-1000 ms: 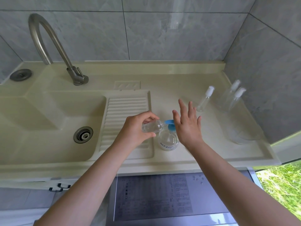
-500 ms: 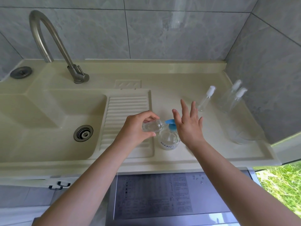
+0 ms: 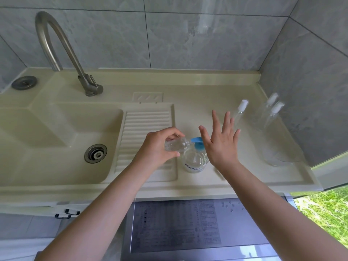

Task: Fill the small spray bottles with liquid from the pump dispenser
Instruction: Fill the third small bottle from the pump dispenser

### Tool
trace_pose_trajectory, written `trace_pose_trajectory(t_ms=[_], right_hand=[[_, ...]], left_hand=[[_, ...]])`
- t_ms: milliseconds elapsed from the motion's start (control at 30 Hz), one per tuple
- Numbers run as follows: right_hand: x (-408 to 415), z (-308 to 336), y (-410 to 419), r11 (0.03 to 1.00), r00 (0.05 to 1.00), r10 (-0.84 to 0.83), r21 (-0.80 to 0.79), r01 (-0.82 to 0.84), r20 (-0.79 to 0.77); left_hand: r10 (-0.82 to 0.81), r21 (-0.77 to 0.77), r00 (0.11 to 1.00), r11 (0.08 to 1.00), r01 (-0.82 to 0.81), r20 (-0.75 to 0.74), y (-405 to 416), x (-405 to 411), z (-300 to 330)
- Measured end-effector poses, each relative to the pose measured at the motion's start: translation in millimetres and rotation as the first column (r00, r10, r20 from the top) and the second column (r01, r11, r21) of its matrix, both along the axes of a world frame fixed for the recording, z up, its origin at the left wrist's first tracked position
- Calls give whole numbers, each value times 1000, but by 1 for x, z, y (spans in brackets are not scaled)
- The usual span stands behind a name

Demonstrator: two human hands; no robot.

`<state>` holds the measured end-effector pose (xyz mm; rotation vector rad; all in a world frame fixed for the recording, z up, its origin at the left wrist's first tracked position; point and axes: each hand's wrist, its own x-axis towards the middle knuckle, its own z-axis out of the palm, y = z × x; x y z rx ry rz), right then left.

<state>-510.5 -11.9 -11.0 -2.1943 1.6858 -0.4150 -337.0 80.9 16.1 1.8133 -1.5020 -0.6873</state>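
Liquid, clear as water, shows through the pump dispenser (image 3: 194, 160), a squat round transparent bottle with a blue pump head and a printed label low on its front; it stands on the cream counter (image 3: 197, 87), just right of the ribbed draining board (image 3: 146, 132). The left hand (image 3: 160, 146) grips a small clear spray bottle (image 3: 176, 145) with its cap off, thumb below and fingers curled over the top, holding it tilted nearly flat so its open neck meets the blue spout. Whether liquid is flowing cannot be told. The right hand (image 3: 221, 142) is spread wide, fingers straight and fanned, its palm side down against the pump head, whose right part it hides.

Farther back on the counter, to the right, one capped spray bottle (image 3: 240, 112) with a white top leans beyond the right fingertips, partly covered by them. Two more capped bottles (image 3: 272, 110) stand close together near the grey tiled wall (image 3: 188, 34), inside what looks like a clear container (image 3: 282, 157) whose edges are hard to make out. Left of the draining board lies the sink basin (image 3: 56, 144) with its metal drain (image 3: 95, 153), and a curved metal tap (image 3: 62, 48) rises behind it. Below the counter edge sits a grey appliance lid (image 3: 188, 227) with printed text, and grass (image 3: 325, 210) shows at the lower right.
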Motion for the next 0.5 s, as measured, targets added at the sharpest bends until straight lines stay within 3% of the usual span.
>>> trace_pose_trajectory(t_ms=[100,200,500], right_hand=[[-2,4,-4,997,996,15,-76,-22,-84],[0,2,-4,998,985,29,-48,-37,-169],[-5,9,-6,997,992,-31,-79,22,-126]], left_hand=[[1,-4,1000,1000,-1,0,0,-1,2],[1,-9,1000,1000,-1,-4,0,-1,3],[-8,-5,1000,1000,8,2,3,1,1]])
